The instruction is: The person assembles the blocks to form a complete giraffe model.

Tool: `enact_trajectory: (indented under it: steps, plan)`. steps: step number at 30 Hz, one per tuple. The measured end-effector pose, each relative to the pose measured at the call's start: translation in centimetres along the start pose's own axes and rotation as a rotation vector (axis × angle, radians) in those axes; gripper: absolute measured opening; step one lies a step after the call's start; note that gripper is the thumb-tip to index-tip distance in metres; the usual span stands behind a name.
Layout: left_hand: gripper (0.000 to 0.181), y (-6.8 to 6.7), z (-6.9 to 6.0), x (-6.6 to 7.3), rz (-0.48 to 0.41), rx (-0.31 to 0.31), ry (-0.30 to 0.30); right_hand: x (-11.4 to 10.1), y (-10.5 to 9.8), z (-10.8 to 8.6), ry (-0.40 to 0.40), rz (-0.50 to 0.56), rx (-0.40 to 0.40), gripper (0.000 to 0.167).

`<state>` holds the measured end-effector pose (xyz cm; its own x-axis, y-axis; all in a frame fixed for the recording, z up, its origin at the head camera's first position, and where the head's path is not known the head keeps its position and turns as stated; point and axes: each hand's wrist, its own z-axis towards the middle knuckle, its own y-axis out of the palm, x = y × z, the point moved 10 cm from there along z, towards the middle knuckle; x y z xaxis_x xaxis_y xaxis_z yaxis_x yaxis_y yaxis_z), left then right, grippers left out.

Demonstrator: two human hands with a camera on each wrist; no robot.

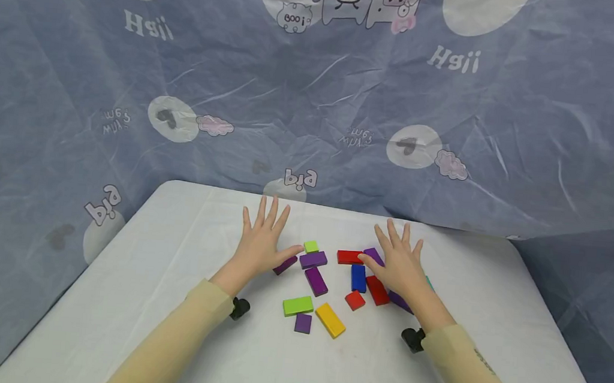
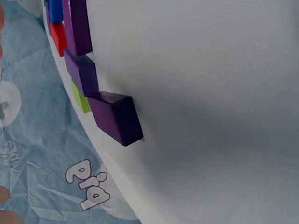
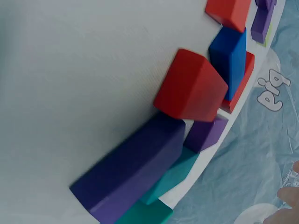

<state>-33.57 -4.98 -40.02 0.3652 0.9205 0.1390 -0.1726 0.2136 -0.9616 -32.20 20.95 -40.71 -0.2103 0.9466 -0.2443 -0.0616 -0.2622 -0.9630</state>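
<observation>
My left hand (image 1: 260, 245) has its fingers spread, holding nothing, beside a dark purple block (image 1: 285, 265). Fingers also spread and empty, my right hand (image 1: 401, 266) is above the right-hand blocks and partly hides them. Its thumb overlaps a red block (image 1: 349, 257) in the head view; whether they touch I cannot tell. Around it lie a blue block (image 1: 358, 278), another red block (image 1: 377, 291) and a dark purple block (image 3: 131, 168). Teal blocks (image 3: 172, 176) show in the right wrist view, mostly hidden by the arm in the head view.
Toward the middle lie purple blocks (image 1: 313, 260), a small lime block (image 1: 310, 246) and a small red block (image 1: 355, 300). Nearer are a green block (image 1: 298, 306), a yellow block (image 1: 330, 321) and a purple square (image 1: 303, 323). A patterned curtain (image 1: 293, 94) hangs behind the white table (image 1: 114, 296).
</observation>
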Motion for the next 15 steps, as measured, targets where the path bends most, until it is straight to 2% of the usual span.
enact_trajectory:
  steps: [6,15]
  plan:
    - [0.095,0.3,-0.5,0.9,0.023,0.006,0.044,-0.2,1.1,-0.7,0.004,0.017,-0.016,0.083]
    - [0.092,1.7,-1.6,2.1,0.040,-0.025,0.107,-1.1,2.6,-2.0,0.004,-0.002,-0.053,0.082]
